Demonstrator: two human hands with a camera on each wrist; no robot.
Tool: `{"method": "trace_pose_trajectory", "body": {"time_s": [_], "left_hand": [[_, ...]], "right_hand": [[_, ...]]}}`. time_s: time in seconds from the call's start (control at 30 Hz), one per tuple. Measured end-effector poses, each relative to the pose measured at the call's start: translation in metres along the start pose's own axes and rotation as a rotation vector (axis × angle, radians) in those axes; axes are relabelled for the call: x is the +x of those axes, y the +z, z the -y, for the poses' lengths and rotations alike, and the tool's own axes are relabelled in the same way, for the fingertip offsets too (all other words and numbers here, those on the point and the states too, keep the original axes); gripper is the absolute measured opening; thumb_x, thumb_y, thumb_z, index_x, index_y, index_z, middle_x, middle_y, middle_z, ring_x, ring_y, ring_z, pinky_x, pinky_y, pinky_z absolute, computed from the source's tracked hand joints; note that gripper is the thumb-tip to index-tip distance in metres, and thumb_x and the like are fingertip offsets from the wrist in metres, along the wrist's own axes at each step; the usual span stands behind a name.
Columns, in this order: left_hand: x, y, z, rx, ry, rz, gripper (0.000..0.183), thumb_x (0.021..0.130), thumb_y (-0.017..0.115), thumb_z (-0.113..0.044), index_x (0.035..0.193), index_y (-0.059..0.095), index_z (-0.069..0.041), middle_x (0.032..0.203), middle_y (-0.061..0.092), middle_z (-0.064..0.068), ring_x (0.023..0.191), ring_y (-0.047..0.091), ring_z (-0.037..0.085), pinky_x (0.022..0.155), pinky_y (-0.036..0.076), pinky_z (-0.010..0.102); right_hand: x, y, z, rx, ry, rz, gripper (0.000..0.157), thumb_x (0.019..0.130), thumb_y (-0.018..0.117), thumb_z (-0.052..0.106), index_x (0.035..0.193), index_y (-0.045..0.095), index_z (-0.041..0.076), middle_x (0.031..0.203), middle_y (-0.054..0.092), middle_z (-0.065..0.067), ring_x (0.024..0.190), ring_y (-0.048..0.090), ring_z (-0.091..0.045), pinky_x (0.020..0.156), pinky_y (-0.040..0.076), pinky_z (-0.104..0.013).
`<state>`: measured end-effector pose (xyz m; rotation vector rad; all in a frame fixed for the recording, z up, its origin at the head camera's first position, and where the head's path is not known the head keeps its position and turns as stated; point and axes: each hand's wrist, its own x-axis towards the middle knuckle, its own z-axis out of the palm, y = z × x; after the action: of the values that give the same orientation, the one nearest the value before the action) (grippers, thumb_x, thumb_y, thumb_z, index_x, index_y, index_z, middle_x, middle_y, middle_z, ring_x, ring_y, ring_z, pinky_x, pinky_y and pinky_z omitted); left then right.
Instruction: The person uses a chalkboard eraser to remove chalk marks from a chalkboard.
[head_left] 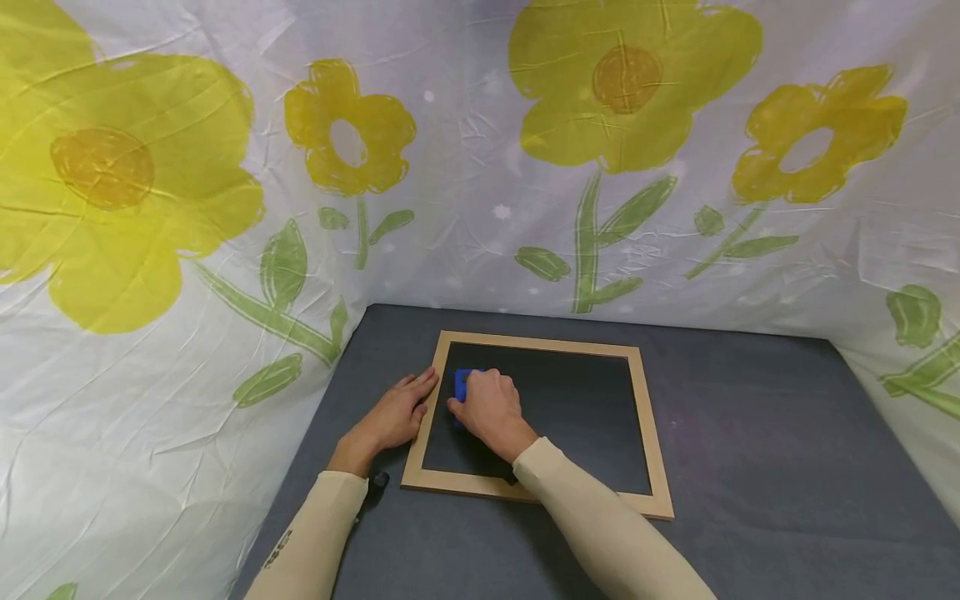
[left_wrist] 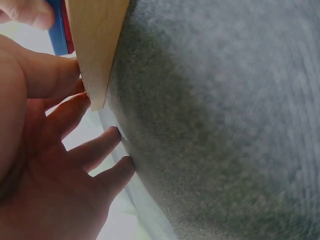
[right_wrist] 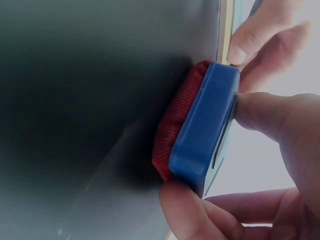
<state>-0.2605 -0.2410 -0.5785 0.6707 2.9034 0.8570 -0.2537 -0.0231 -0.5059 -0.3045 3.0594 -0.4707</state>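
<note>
The right hand was clamped, thumb and fingers, on a blue plastic eraser with a red felt pad, pressing it to the upper left corner of the wood-framed black chalkboard; this looked like wiping under way, and the next stroke would call for steady pressure across the slate. The left hand, fingers straight, rested flat against the frame's left edge on the grey cloth-covered table, with flower-printed sheeting close around and nothing blocking the board.
</note>
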Motion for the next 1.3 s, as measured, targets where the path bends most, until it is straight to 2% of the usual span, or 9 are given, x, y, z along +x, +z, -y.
{"method": "trace_pose_trajectory", "body": {"time_s": [0.13, 0.17, 0.33, 0.37, 0.4, 0.7, 1.07, 1.3], "left_hand": [[-0.002, -0.007, -0.014, 0.002, -0.002, 0.008, 0.060, 0.108, 0.059, -0.008, 0.166, 0.047, -0.003, 0.175, 0.041, 0.015, 0.153, 0.040, 0.061, 0.123, 0.035, 0.073], [-0.002, -0.005, -0.010, 0.008, 0.014, 0.000, 0.059, 0.109, 0.058, -0.010, 0.167, 0.046, -0.004, 0.176, 0.040, 0.013, 0.153, 0.040, 0.060, 0.125, 0.035, 0.070], [-0.004, -0.006, -0.013, 0.007, 0.017, -0.009, 0.059, 0.109, 0.057, -0.009, 0.167, 0.045, -0.003, 0.176, 0.040, 0.014, 0.153, 0.040, 0.060, 0.126, 0.034, 0.070], [-0.004, -0.003, -0.009, 0.018, 0.028, -0.019, 0.059, 0.110, 0.056, -0.010, 0.167, 0.045, -0.003, 0.177, 0.039, 0.013, 0.153, 0.041, 0.060, 0.126, 0.034, 0.068], [-0.005, -0.005, -0.013, 0.008, 0.017, -0.016, 0.059, 0.108, 0.058, -0.008, 0.166, 0.046, -0.002, 0.176, 0.040, 0.015, 0.152, 0.040, 0.061, 0.125, 0.034, 0.071], [0.000, 0.010, 0.006, -0.019, 0.000, -0.044, 0.061, 0.105, 0.061, -0.005, 0.164, 0.048, -0.001, 0.175, 0.040, 0.016, 0.157, 0.037, 0.057, 0.127, 0.029, 0.073], [0.000, 0.008, 0.005, -0.021, -0.020, -0.025, 0.061, 0.108, 0.059, -0.007, 0.166, 0.046, -0.003, 0.177, 0.038, 0.013, 0.159, 0.036, 0.056, 0.128, 0.029, 0.072], [0.000, 0.009, 0.005, -0.025, -0.015, -0.033, 0.060, 0.107, 0.060, -0.007, 0.166, 0.047, -0.003, 0.176, 0.039, 0.014, 0.158, 0.037, 0.056, 0.128, 0.029, 0.072]], "right_hand": [[-0.003, -0.003, -0.010, 0.007, 0.014, -0.004, 0.054, 0.095, 0.082, 0.055, 0.115, 0.082, 0.004, 0.092, 0.077, -0.012, 0.071, 0.072, -0.025, 0.068, 0.066, -0.040], [-0.003, -0.004, -0.014, 0.007, 0.019, -0.007, 0.054, 0.095, 0.082, 0.055, 0.113, 0.083, 0.005, 0.091, 0.077, -0.012, 0.070, 0.071, -0.025, 0.068, 0.066, -0.040], [-0.007, -0.009, -0.030, 0.022, 0.043, -0.011, 0.054, 0.094, 0.084, 0.054, 0.113, 0.082, 0.004, 0.090, 0.077, -0.012, 0.066, 0.069, -0.024, 0.064, 0.065, -0.040], [-0.008, -0.010, -0.033, 0.025, 0.051, -0.011, 0.054, 0.093, 0.084, 0.054, 0.112, 0.082, 0.004, 0.091, 0.077, -0.013, 0.066, 0.069, -0.024, 0.064, 0.065, -0.040], [-0.009, -0.011, -0.037, 0.030, 0.059, -0.008, 0.055, 0.093, 0.084, 0.054, 0.113, 0.082, 0.003, 0.091, 0.077, -0.013, 0.066, 0.069, -0.025, 0.063, 0.065, -0.040], [-0.018, -0.024, -0.071, 0.029, 0.143, -0.009, 0.061, 0.092, 0.084, 0.056, 0.117, 0.079, 0.001, 0.096, 0.077, -0.016, 0.073, 0.072, -0.030, 0.067, 0.066, -0.044], [-0.032, -0.041, -0.111, 0.001, 0.217, -0.013, 0.069, 0.091, 0.085, 0.055, 0.123, 0.074, -0.005, 0.101, 0.076, -0.021, 0.079, 0.073, -0.035, 0.071, 0.067, -0.050], [-0.041, -0.052, -0.140, -0.038, 0.235, -0.020, 0.070, 0.090, 0.085, 0.055, 0.119, 0.073, -0.008, 0.097, 0.075, -0.023, 0.074, 0.070, -0.034, 0.068, 0.065, -0.050]]}}
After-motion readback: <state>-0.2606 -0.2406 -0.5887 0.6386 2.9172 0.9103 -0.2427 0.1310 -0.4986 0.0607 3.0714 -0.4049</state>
